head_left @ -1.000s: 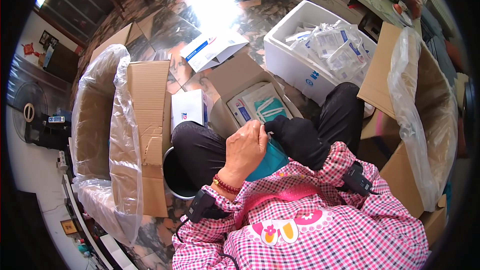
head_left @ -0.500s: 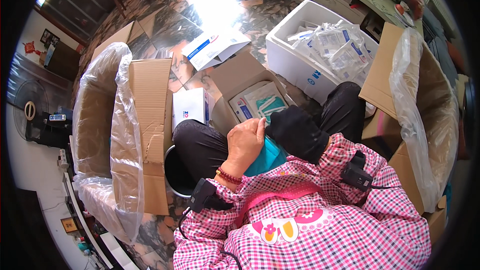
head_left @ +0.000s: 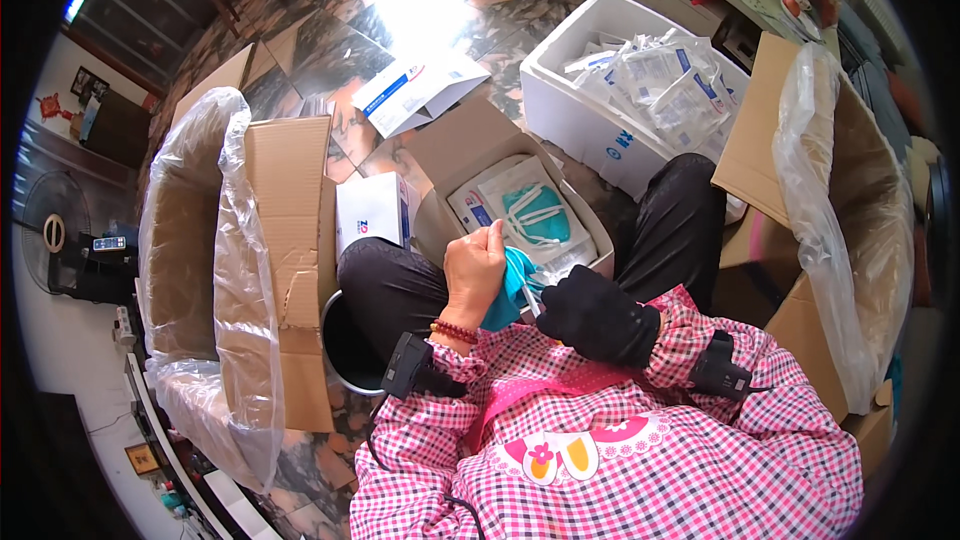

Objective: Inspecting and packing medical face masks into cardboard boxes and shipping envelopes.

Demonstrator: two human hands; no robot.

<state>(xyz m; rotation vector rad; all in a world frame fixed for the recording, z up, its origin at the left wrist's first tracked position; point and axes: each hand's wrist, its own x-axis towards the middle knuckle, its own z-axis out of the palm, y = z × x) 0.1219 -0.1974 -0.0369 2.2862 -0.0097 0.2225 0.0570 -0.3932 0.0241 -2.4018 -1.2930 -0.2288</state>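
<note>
In my bare left hand (head_left: 473, 275), with the beaded bracelet at its wrist, the fingers are closed on a teal face mask (head_left: 508, 292). My right hand (head_left: 600, 318), in a black glove, pinches the mask's white straps (head_left: 533, 297) at its right side. The mask hangs partly folded between the hands, above my lap, and my left hand covers part of it. Just beyond my hands, an open cardboard box (head_left: 462, 145) holds a clear pack with a teal mask and white straps (head_left: 540, 212). Part of that box is hidden by my hands.
At far right stands a white foam box (head_left: 570, 120) filled with clear packets (head_left: 665, 80). Plastic-lined cartons stand left (head_left: 290, 270) and right (head_left: 757, 140). Left of centre are a small white box (head_left: 368, 212), an opened white carton (head_left: 420, 90) and a dark round bin (head_left: 350, 350) by my knee.
My hands have moved apart. The mask, earlier low behind my left hand, is raised between them, and its white straps now show at my right fingers. The pack in the box is more visible.
</note>
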